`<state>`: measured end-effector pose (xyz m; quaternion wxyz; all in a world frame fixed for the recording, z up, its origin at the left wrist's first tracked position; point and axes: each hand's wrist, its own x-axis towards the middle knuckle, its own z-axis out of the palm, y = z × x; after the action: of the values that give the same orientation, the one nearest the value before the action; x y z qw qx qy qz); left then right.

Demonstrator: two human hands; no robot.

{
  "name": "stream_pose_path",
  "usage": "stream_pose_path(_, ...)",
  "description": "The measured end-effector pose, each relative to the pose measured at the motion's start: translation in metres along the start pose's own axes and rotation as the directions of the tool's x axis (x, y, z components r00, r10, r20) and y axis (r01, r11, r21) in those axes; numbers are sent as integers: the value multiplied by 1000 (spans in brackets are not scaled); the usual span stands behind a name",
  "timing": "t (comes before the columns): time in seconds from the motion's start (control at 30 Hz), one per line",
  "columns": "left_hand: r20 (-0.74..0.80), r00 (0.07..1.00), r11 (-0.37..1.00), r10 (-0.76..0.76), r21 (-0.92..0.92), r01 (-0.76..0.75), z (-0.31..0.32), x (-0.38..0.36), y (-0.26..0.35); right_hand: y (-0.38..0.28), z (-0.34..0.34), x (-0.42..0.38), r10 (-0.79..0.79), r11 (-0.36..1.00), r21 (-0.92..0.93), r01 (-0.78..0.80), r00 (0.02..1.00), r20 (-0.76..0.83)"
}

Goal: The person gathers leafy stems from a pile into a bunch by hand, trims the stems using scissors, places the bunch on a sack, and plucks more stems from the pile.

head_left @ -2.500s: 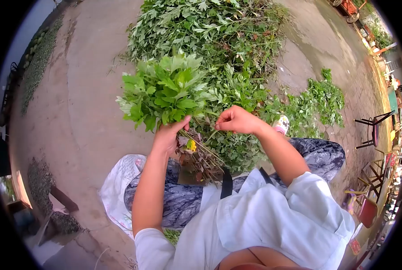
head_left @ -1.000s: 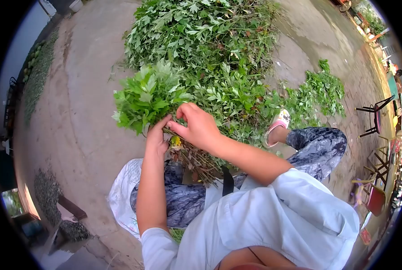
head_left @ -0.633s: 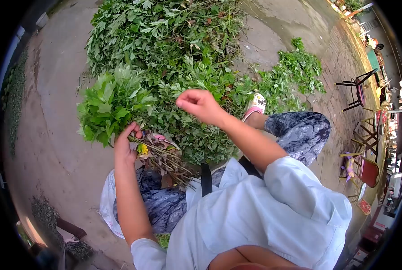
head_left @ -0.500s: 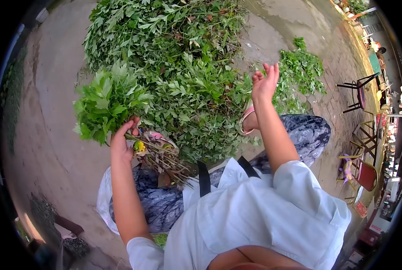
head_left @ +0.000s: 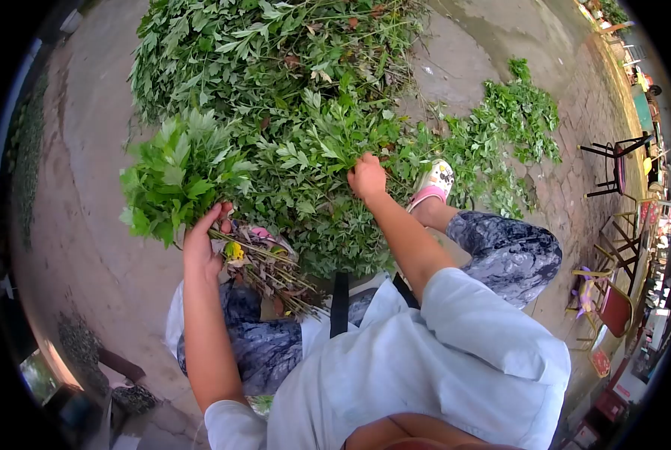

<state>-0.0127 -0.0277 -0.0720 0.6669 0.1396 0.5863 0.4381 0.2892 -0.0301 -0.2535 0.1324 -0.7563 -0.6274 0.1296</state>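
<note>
My left hand is closed round a bunch of leafy green stems. Its broad leaves fan out up and to the left, while the bare, brownish stem ends point down toward my lap. Over the near part of a large pile of cut leafy plants, my right hand is closed, its fingers pinching a leafy stem that lies among the others. The lower end of that stem is hidden by the hand and the foliage.
A smaller spread of green sprigs lies on the concrete to the right. My white and pink clog stands beside the pile. Further right are a black-legged stool and a chair with a red back.
My right hand has moved left and down from the pile's right side, going from spread fingers to a grip on a stem. My left hand keeps the bunch almost in place.
</note>
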Motion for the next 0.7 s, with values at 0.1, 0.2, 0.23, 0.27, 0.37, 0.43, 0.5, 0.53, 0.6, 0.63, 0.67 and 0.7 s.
stream_pose_path(0.1,-3,1000,1000,12,11,-12,2,-2,4,6,-7,-1,-220,953,208,220,975,-26)
stream_pose_path(0.2,-13,1000,1000,6,3,-6,-1,-4,4,4,-42,-2,2,907,421,-24,999,52)
stream_pose_path(0.23,-21,1000,1000,10,15,-10,-3,-3,4,8,-47,2,106,886,454,-96,994,2)
stream_pose_path(0.27,-24,1000,1000,6,17,-5,-5,-1,3,13,-48,7,168,902,407,-144,985,-24)
stream_pose_path(0.37,-48,999,1000,-9,17,10,-8,1,2,20,-37,26,212,929,309,-205,977,13)
stream_pose_path(0.43,-47,999,1000,-12,11,12,-9,2,2,19,-29,29,199,943,256,-213,977,82)
stream_pose_path(0.5,-45,999,1000,-11,7,11,-10,2,2,11,-18,30,-31,982,190,-9,978,205)
stream_pose_path(0.53,-37,999,1000,-8,11,9,-10,1,3,3,-14,30,-14,994,111,-12,973,230)
stream_pose_path(0.6,-31,1000,1000,-4,13,5,-11,1,2,-6,-3,29,-22,998,62,9,978,209)
stream_pose_path(0.63,-34,999,1000,-6,16,7,-12,2,2,-7,0,29,-29,1000,13,27,982,187)
stream_pose_path(0.67,-38,999,1000,-8,20,9,-13,2,2,-8,2,31,-30,999,24,25,970,242)
stream_pose_path(0.7,-40,999,1000,-6,20,7,-14,1,3,-11,2,31,-31,999,26,26,970,242)
